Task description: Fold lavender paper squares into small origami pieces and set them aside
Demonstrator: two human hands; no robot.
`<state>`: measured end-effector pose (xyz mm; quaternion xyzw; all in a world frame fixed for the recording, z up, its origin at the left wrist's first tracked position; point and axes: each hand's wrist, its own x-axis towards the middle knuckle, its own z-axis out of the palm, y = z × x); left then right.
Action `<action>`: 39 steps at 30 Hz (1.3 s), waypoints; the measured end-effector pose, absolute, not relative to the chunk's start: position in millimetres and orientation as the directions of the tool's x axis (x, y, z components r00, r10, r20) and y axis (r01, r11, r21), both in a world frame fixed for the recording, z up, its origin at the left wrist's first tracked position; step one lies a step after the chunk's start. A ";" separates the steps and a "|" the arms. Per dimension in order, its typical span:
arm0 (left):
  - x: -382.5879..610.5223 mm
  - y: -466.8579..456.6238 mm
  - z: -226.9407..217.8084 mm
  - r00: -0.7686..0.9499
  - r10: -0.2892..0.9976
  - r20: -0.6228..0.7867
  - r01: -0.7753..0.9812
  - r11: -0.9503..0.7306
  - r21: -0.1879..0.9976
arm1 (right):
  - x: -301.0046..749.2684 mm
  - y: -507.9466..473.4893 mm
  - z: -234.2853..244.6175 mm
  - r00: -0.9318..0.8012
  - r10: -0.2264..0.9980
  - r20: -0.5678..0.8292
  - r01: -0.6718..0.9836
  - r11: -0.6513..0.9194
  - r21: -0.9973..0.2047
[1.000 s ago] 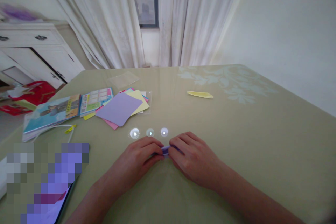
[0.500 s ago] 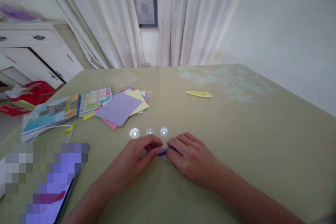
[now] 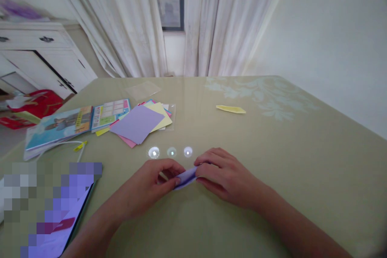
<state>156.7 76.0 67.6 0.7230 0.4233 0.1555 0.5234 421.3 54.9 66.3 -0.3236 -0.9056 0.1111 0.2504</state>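
"While both hands work together, what has just changed?"

"The folded purple paper [image 3: 186, 176] has tilted; more of it shows between them."

"How is it held?"

"The left hand [image 3: 161, 177] pinches one end, thumb nearest us; the right hand [image 3: 222, 175] grips the other. Whether it touches the table [image 3: 272, 149], I can't tell."

"Meaning?"

"Probably the fold is being repositioned rather than pressed."

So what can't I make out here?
In the head view:
Purple paper, full shape: partly hidden by left hand and right hand.
Device screen: mostly masked by coarse blocks; near end cut off by bottom edge.
Purple object on cabinet: blurred, cut off by left edge.
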 end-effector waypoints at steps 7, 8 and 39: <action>164.9 66.7 74.0 0.604 0.774 -0.191 0.419 -0.104 0.902 | 423.6 57.5 60.6 -0.523 0.776 0.352 0.375 0.581 -0.723; 166.0 66.0 73.9 0.597 0.780 -0.187 0.420 -0.104 0.902 | 423.4 58.1 59.5 -0.488 0.796 0.359 0.351 0.555 -0.754; 185.3 60.1 61.8 0.418 0.881 0.221 0.198 -0.326 0.925 | 411.7 55.8 50.9 -0.246 0.919 0.307 0.081 0.335 -0.939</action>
